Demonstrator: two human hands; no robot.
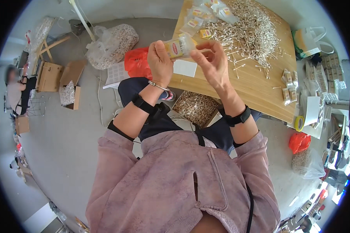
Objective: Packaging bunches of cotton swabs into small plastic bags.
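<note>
My left hand (160,62) grips a small clear plastic packet of cotton swabs (176,48) with a yellow and white label, held up over the table's near left part. My right hand (212,58) is at the packet's right end, thumb and forefinger pinching the clear plastic edge. Beyond my hands, a big heap of loose cotton swabs (256,33) spreads over the wooden table (260,91). A small yellow packet (205,33) lies just behind my right fingers. Several labelled clear packets (192,24) are piled at the table's far left.
A white card (185,68) lies at the table's near edge. Filled packets (289,87) sit at the right. Below the table stands a box of swabs (195,108). A red bag (137,63) and a large swab sack (118,44) are left. Another person (15,91) stands far left.
</note>
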